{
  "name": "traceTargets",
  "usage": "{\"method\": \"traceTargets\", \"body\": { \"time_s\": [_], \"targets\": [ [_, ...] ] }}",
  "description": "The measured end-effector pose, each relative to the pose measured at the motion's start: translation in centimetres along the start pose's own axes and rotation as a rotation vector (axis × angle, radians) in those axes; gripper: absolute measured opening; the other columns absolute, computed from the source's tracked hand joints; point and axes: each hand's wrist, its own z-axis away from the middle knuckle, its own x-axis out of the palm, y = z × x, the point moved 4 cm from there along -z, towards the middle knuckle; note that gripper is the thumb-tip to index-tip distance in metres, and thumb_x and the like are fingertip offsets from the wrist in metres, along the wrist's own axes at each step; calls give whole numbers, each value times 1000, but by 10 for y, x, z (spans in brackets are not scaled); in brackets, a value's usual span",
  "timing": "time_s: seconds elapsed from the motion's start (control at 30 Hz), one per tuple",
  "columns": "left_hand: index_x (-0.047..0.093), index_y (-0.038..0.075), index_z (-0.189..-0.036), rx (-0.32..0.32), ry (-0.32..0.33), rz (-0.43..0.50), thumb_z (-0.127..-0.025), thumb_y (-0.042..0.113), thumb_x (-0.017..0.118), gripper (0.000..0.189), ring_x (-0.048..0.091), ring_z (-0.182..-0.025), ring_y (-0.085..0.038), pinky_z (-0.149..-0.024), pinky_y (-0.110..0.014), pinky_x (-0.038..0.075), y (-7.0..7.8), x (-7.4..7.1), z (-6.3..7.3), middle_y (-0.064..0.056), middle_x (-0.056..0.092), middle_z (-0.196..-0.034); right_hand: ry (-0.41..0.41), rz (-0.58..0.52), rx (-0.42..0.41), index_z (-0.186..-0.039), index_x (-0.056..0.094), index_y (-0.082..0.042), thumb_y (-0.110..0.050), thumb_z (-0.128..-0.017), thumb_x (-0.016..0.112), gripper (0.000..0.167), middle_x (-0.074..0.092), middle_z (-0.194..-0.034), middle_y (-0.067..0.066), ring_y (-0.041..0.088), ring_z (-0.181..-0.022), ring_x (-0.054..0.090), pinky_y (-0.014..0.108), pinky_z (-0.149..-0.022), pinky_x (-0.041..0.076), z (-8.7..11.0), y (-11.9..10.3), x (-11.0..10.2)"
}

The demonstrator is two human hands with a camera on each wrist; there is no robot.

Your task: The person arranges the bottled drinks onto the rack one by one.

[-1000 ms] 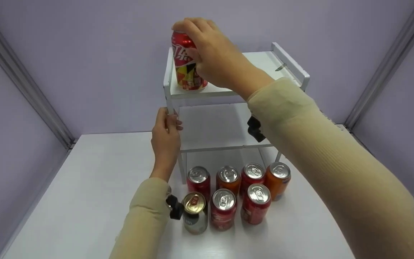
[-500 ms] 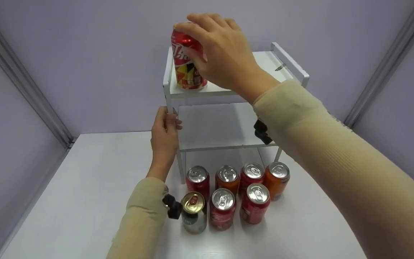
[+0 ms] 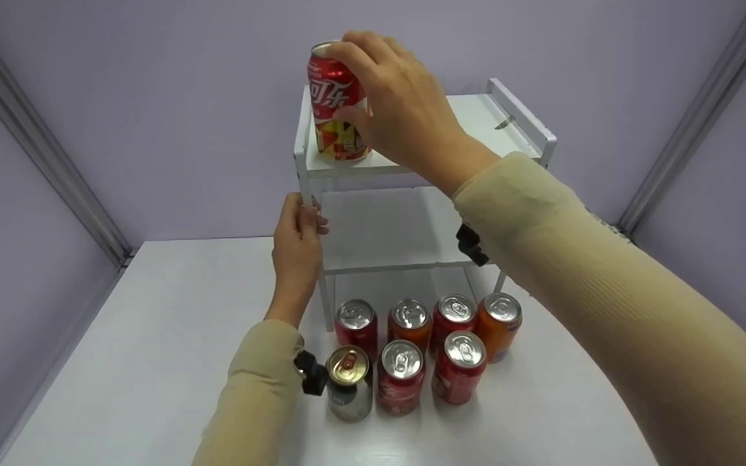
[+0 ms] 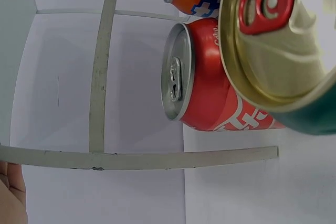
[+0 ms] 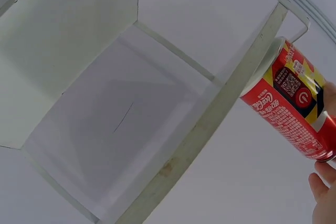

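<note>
A red Coca-Cola can stands upright at the left end of the white shelf rack's top board, beside the raised side rail. My right hand holds it from the right, thumb on its front and fingers over the far side of the rim. In the right wrist view the can sits at the board's edge, with fingertips at its top end. Lower down, my left hand grips the rack's left front post; only part of that hand shows in the left wrist view.
On the white table before the rack stand several cans in two rows. They include a gold-topped can, red cans and an orange can. The rack's middle board lies below the top one. Walls enclose the back and sides.
My right hand's fingers have slid back off the can's top toward the right, so more of its lid and front shows. My left hand has stayed on the post.
</note>
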Motion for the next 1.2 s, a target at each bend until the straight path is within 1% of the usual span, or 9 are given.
{"method": "traceTargets", "body": {
  "time_s": [0.13, 0.23, 0.4, 0.5, 0.6, 0.73, 0.87, 0.97, 1.2],
  "targets": [
    [51, 7, -113, -18, 4, -18, -109, 25, 36, 24, 64, -94, -22, -81, -37, 52, -1, 2, 1, -7, 61, -98, -35, -40, 49, -140, 50, -13, -18, -97, 66, 47, 45, -141, 11, 21, -127, 53, 24, -103, 41, 0, 2, -1],
    [51, 7, -114, -29, 3, -8, -109, 24, 36, 23, 64, -96, -25, -83, -38, 52, -3, 2, 1, -8, 60, -98, -45, -62, 78, -140, 51, -15, -17, -96, 66, 47, 45, -136, 9, 19, -126, 54, 22, -103, 40, 1, 2, -1],
    [52, 6, -114, -19, 11, 8, -108, 25, 37, 24, 64, -96, -24, -84, -37, 52, -4, 2, 0, -9, 61, -98, -43, -133, 146, -140, 52, -16, -21, -97, 65, 45, 44, -137, 7, 16, -130, 47, 19, -106, 35, 0, 2, 0],
    [52, 6, -114, -12, 21, 7, -108, 26, 38, 25, 64, -94, -21, -83, -37, 52, -4, 3, -1, -7, 61, -97, -28, -101, 161, -141, 53, -17, -30, -99, 61, 45, 45, -139, 6, 17, -131, 45, 23, -108, 32, -2, 2, 0],
    [52, 7, -113, -15, 17, 12, -108, 26, 38, 24, 64, -95, -24, -83, -39, 51, -5, 6, 0, -9, 62, -97, -33, -37, 171, -144, 51, -20, -40, -99, 58, 50, 46, -142, 6, 20, -133, 42, 31, -110, 30, -3, 3, 1],
    [53, 7, -113, -24, 1, 21, -109, 25, 37, 24, 64, -96, -27, -83, -39, 51, -7, 9, 1, -12, 62, -100, -81, -51, 213, -145, 51, -21, -42, -100, 57, 51, 47, -146, 4, 18, -136, 41, 28, -109, 34, -6, 5, 4],
    [53, 7, -113, -20, -6, 22, -108, 26, 37, 25, 64, -97, -28, -83, -39, 51, -7, 9, 1, -11, 62, -99, -107, -130, 253, -142, 54, -17, -33, -99, 61, 46, 51, -144, 3, 15, -133, 45, 22, -105, 38, -10, 9, 4],
    [53, 7, -113, -9, 3, 15, -108, 27, 38, 26, 65, -96, -28, -83, -39, 51, -6, 7, 0, -9, 61, -97, -108, -208, 256, -141, 56, -16, -26, -99, 62, 44, 52, -143, 2, 14, -130, 49, 19, -104, 39, -12, 12, 4],
    [52, 5, -113, 3, 4, 18, -108, 26, 38, 27, 65, -97, -28, -85, -39, 51, -5, 6, -1, -9, 61, -96, -124, -425, 256, -134, 55, -11, -12, -98, 61, 36, 56, -135, 0, 9, -124, 52, 22, -102, 42, -12, 21, 5]
  ]
}}
